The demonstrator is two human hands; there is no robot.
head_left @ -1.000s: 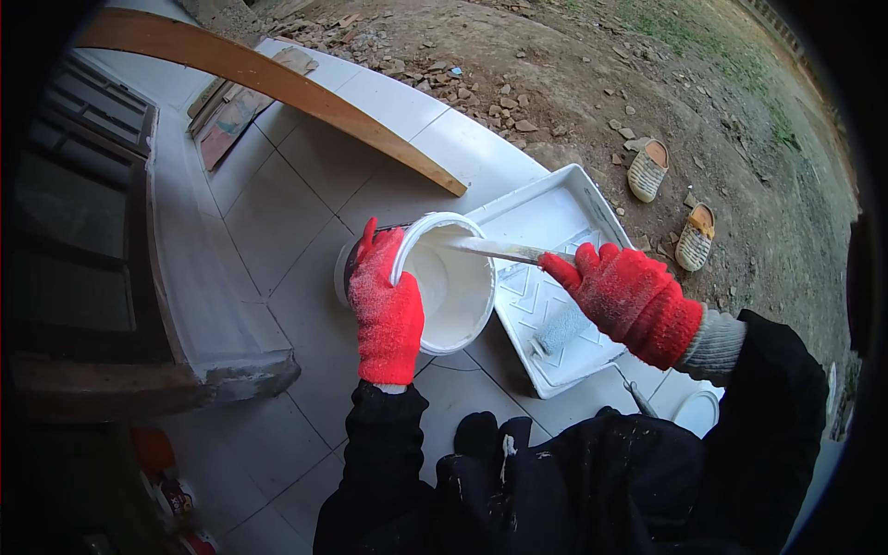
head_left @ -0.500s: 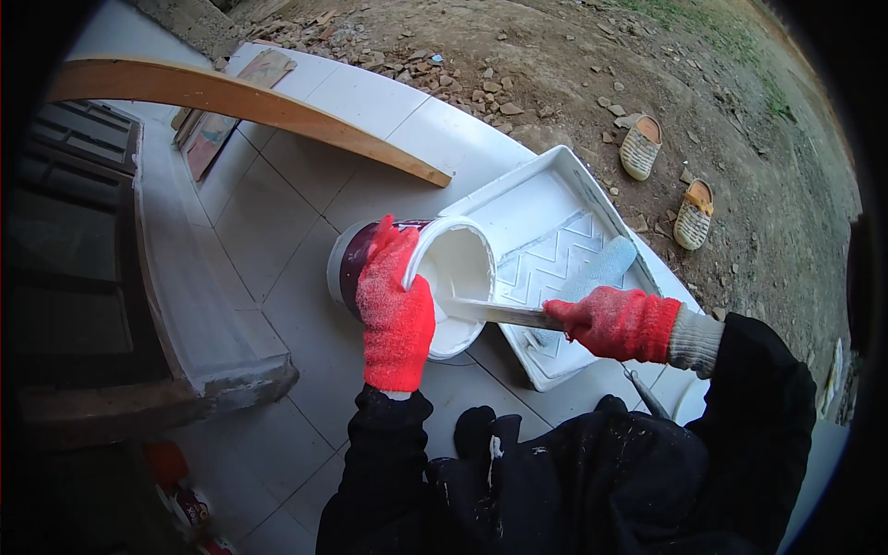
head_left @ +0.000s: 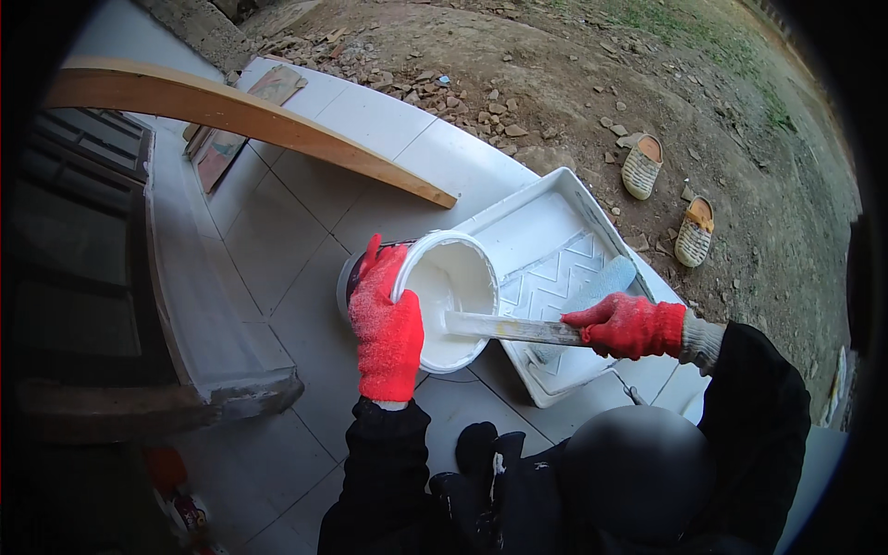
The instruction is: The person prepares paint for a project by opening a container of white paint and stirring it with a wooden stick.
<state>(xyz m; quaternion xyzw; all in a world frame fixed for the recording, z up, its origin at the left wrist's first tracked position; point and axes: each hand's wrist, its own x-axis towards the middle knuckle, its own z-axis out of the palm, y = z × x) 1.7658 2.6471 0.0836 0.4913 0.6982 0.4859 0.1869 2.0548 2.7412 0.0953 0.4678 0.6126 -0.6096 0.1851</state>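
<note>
Pale floor tiles [head_left: 305,287] lie below — left hand [head_left: 388,333] holds the tipped bucket [head_left: 469,268], right hand [head_left: 624,326] a stick [head_left: 518,328]; over-tilting could spill white paint [head_left: 439,354].

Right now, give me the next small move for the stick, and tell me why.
Probably ease the flat stick a little deeper into the bucket: the right hand grips it with its far end at the opening, the left hand holds the bucket tilted, and white paint shows inside.
</note>
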